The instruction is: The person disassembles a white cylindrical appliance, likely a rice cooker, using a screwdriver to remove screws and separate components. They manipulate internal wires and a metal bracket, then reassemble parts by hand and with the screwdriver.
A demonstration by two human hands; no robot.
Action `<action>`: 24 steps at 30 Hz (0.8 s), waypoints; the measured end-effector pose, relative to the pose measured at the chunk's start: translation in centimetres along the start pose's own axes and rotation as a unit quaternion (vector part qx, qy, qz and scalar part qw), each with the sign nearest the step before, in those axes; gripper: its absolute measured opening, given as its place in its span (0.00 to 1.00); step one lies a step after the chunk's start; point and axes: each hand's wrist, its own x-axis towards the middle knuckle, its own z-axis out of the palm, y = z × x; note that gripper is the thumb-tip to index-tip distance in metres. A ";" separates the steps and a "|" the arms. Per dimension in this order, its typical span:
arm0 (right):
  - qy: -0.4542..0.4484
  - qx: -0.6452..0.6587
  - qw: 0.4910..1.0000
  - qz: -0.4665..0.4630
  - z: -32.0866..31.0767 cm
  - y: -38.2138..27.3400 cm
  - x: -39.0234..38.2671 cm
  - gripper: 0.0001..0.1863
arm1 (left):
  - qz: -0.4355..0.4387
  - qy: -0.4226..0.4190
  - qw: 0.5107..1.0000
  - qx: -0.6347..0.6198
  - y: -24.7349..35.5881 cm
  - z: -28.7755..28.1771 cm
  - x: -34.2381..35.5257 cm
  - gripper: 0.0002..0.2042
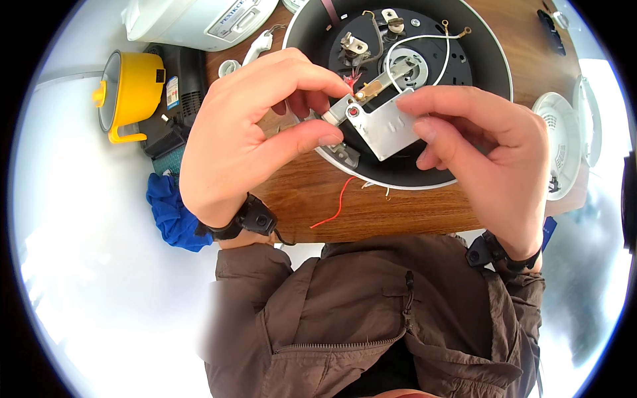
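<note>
Silver plate point(385, 131): the right hand point(491, 142) pinches its edge; the left hand point(242, 132) curls half open around its other end, gripping or not, I can't tell. It's over the big round pot point(491, 63). A loose pinch could drop it inside.

The flat plate point(388, 136) is gleaming silver-grey; the round housing point(489, 60) is showing black inside a white rim. The surface point(411, 207) is displaying brown wood grain, a thin wire point(341, 201) is standing out red, and the handled pot point(141, 86) is shining yellow, the cloth point(178, 215) blue, the jacket point(458, 292) brown.
</note>
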 end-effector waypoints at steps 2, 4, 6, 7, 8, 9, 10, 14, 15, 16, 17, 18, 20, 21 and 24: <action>0.003 0.005 1.000 0.009 0.2 -0.1 0.2 0.10 | 0.002 0.005 1.000 -0.003 0.0 0.0 -0.2 0.18; 0.014 0.002 1.000 0.014 0.3 0.1 0.3 0.10 | 0.014 0.005 1.000 -0.004 -0.4 0.0 -0.1 0.18; 0.021 0.002 1.000 0.015 0.5 0.3 0.4 0.10 | 0.012 0.006 1.000 0.004 -0.3 0.0 -0.1 0.18; 0.024 0.003 1.000 0.016 0.6 0.3 0.5 0.10 | 0.010 0.006 1.000 0.008 -0.2 0.0 0.0 0.19; 0.019 0.000 1.000 0.018 0.6 0.3 0.5 0.10 | 0.011 0.010 1.000 0.011 -0.2 -0.1 0.0 0.19; 0.015 -0.003 1.000 0.020 0.7 0.3 0.5 0.11 | 0.012 0.014 1.000 0.013 -0.2 -0.1 -0.1 0.19; 0.012 -0.006 1.000 0.022 0.7 0.2 0.5 0.11 | 0.013 0.018 1.000 0.016 -0.2 -0.1 -0.1 0.20; 0.007 -0.016 1.000 0.019 0.9 0.3 0.7 0.11 | 0.021 0.033 0.999 0.015 -0.3 -0.1 -0.3 0.19; 0.007 -0.021 1.000 0.020 1.0 0.3 0.8 0.11 | 0.027 0.033 0.999 0.019 -0.5 -0.1 -0.3 0.19; 0.007 -0.026 0.999 0.021 1.0 0.3 0.8 0.11 | 0.033 0.034 0.999 0.024 -0.6 -0.1 -0.3 0.19; 0.005 -0.032 0.999 0.017 1.0 0.3 0.9 0.11 | 0.035 0.035 0.998 0.024 -0.7 -0.2 -0.3 0.19; 0.003 -0.036 0.999 0.013 1.1 0.4 0.9 0.11 | 0.038 0.035 0.998 0.023 -0.8 -0.2 -0.3 0.19; -0.001 -0.044 0.999 0.007 1.1 0.4 1.1 0.11 | 0.038 0.035 0.999 0.018 -0.9 -0.2 -0.3 0.19; -0.003 -0.047 0.999 0.005 1.2 0.4 1.1 0.11 | 0.036 0.034 0.999 0.014 -1.0 -0.3 -0.3 0.19; -0.011 -0.058 0.998 -0.007 1.2 0.6 1.2 0.12 | 0.045 0.038 0.998 0.008 -1.3 -0.3 -0.2 0.19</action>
